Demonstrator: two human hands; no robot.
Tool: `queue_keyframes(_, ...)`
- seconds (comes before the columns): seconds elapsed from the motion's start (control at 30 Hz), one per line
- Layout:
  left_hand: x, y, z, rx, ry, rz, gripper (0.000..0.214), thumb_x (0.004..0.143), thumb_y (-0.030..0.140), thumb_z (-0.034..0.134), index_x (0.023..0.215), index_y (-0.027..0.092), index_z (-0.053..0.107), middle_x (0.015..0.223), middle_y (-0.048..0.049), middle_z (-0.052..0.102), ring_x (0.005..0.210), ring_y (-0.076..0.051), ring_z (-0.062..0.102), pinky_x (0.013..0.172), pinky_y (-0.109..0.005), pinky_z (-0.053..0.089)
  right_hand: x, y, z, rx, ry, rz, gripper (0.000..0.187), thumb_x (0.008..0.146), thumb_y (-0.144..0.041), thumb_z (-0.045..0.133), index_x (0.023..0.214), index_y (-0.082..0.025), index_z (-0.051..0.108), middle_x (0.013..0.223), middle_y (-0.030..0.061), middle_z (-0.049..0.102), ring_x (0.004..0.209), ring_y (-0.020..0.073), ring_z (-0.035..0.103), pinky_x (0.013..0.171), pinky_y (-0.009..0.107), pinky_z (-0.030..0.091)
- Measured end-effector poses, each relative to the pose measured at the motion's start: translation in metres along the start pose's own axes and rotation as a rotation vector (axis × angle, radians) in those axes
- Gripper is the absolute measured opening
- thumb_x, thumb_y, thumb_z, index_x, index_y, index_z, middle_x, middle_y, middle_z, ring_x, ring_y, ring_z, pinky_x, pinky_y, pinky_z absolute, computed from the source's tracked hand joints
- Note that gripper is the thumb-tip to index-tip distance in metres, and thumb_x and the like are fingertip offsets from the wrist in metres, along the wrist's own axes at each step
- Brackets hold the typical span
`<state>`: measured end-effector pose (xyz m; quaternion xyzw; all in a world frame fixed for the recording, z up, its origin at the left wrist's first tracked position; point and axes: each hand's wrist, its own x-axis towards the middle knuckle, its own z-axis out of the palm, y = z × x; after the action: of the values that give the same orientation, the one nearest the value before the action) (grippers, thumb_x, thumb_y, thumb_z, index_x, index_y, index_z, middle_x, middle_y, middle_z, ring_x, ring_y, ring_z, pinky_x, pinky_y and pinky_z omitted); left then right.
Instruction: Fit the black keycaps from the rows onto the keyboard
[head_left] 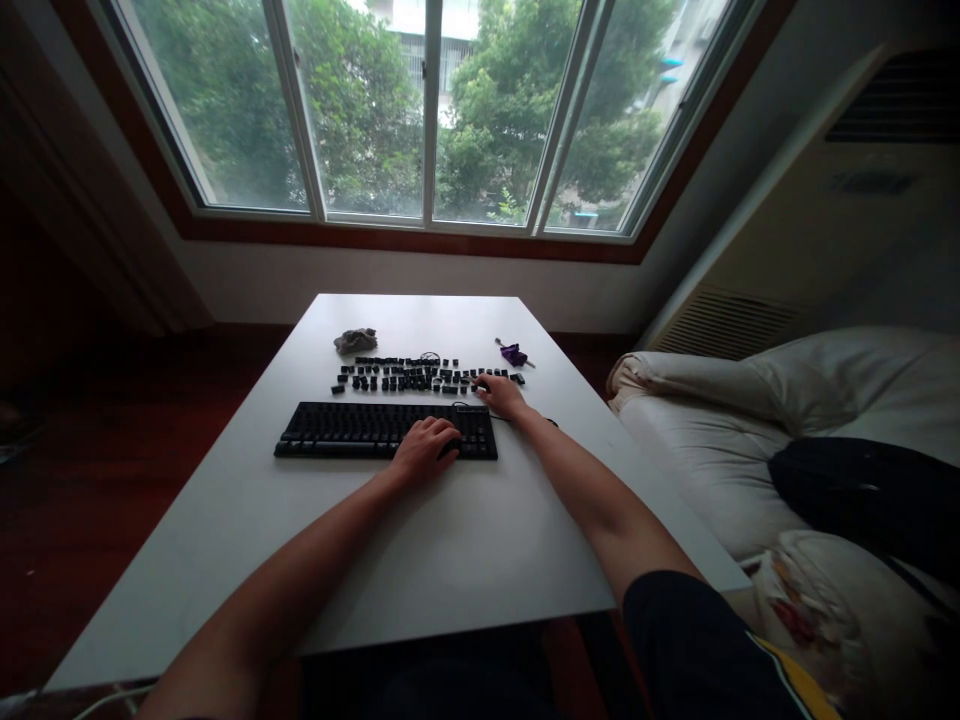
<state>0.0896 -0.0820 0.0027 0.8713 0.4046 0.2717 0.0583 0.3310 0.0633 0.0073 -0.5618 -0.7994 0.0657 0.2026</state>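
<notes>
The white table [450, 560] is carrying it all — a black keyboard [352, 430] is lying under the left hand [424, 450] and stretching away to that hand's left. Just beyond it, rows of loose black keycaps [405, 375] are sitting on the tabletop, their right end meeting the fingertips of the right hand [501, 395]. Past the right hand, slightly to its right, a small purple object [514, 353] is lying. Farther off, beyond and left of the left hand, a crumpled grey cloth [355, 341] is resting — and bare white surface is spreading from the hands back to the near edge.
</notes>
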Motion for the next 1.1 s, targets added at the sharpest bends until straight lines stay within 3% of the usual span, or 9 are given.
queue_keyframes(0.37,0.0,0.0,0.0,0.003,-0.011,0.003,0.023,0.088,0.026,0.064,0.112,0.026,0.066,0.117,-0.0062,0.066,0.109,-0.025,0.055,0.094,-0.042,0.044,-0.003,0.001,0.004,0.15,0.059,-0.003,0.029,0.087,-0.033,0.065,0.114,-0.022,0.067,0.08,0.0026,0.068,0.074,0.0193,0.061,0.074,0.029,0.043)
queue_keyframes(0.47,0.0,0.0,0.0,0.002,-0.01,0.002,0.023,0.088,0.026,0.065,0.111,0.026,0.066,0.117,-0.0061,0.066,0.108,-0.025,0.056,0.093,-0.042,0.044,-0.007,-0.004,-0.004,0.264,0.139,-0.003,0.028,0.094,-0.04,0.053,0.108,-0.02,0.067,0.087,0.0048,0.068,0.08,0.0199,0.061,0.077,0.03,0.044)
queue_keyframes(0.6,0.0,0.001,-0.001,-0.002,-0.007,0.008,0.022,0.088,0.025,0.065,0.11,0.026,0.066,0.117,-0.0059,0.066,0.107,-0.025,0.056,0.092,-0.042,0.044,-0.021,-0.016,-0.023,0.427,0.177,-0.093,0.04,0.1,-0.044,0.04,0.096,-0.019,0.071,0.094,0.007,0.066,0.09,0.0199,0.059,0.085,0.032,0.045)
queue_keyframes(0.67,0.0,0.001,-0.001,-0.008,-0.003,0.007,0.022,0.088,0.025,0.065,0.11,0.026,0.066,0.116,-0.0059,0.066,0.107,-0.025,0.056,0.093,-0.042,0.044,-0.032,-0.021,-0.034,0.475,0.183,-0.128,0.043,0.099,-0.048,0.041,0.093,-0.019,0.072,0.092,0.0064,0.065,0.088,0.0195,0.059,0.085,0.033,0.046)
queue_keyframes(0.77,0.0,0.002,0.0,-0.013,0.002,0.001,0.022,0.088,0.026,0.065,0.11,0.026,0.066,0.116,-0.0059,0.066,0.107,-0.025,0.056,0.093,-0.042,0.044,-0.05,-0.024,-0.044,0.588,0.063,-0.097,0.042,0.095,-0.055,0.049,0.093,-0.02,0.072,0.07,0.0005,0.059,0.066,0.016,0.054,0.065,0.029,0.046)
queue_keyframes(0.83,0.0,0.001,0.0,-0.011,-0.001,0.0,0.022,0.088,0.026,0.065,0.11,0.026,0.066,0.116,-0.0058,0.066,0.107,-0.025,0.056,0.093,-0.042,0.043,-0.059,-0.022,-0.046,0.699,0.033,-0.062,0.041,0.09,-0.058,0.056,0.097,-0.019,0.071,0.068,-0.0005,0.058,0.059,0.0141,0.052,0.058,0.028,0.045)
queue_keyframes(1.1,0.001,0.002,0.0,0.005,-0.009,0.008,0.018,0.088,0.026,0.065,0.105,0.026,0.067,0.114,-0.0059,0.066,0.106,-0.025,0.055,0.093,-0.042,0.044,-0.07,-0.015,-0.023,0.952,0.116,0.048,0.043,0.079,-0.058,0.069,0.096,-0.019,0.068,0.077,0.0022,0.065,0.067,0.0155,0.06,0.065,0.032,0.056)
